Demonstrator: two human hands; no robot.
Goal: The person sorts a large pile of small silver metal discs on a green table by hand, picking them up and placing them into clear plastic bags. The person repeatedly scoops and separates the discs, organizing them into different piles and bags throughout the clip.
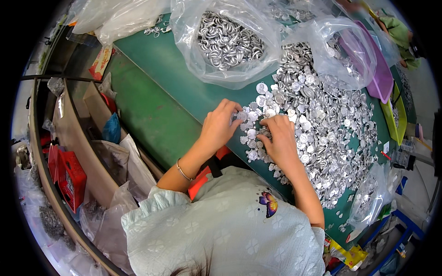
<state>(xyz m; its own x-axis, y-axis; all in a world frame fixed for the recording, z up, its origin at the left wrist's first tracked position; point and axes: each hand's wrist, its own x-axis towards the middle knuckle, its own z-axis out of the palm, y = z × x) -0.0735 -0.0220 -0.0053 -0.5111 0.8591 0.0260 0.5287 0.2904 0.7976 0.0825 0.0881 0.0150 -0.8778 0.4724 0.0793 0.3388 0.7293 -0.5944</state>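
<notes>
A broad heap of small silver metal charms point(317, 138), many round or scalloped like medallions, spreads over the green tabletop. At its left edge my left hand point(219, 125) has its thumb and fingers bent around a silver medallion point(241, 116). My right hand point(281, 140) rests just to the right, low over the charms, its fingers curled and thumb bent inward. Some silver pieces show between that thumb and the fingers, but what it grips cannot be made out. A few loose medallions point(251, 133) lie between the two hands.
Beyond my hands stands an open clear plastic bag point(271, 69) of curved silver pieces. Another clear bag point(368, 69) lies on the heap beside a purple tray point(380, 78) and a yellow-green tray point(399, 119). At left are shelves with a red basket point(73, 179). A person point(398, 34) is at far right.
</notes>
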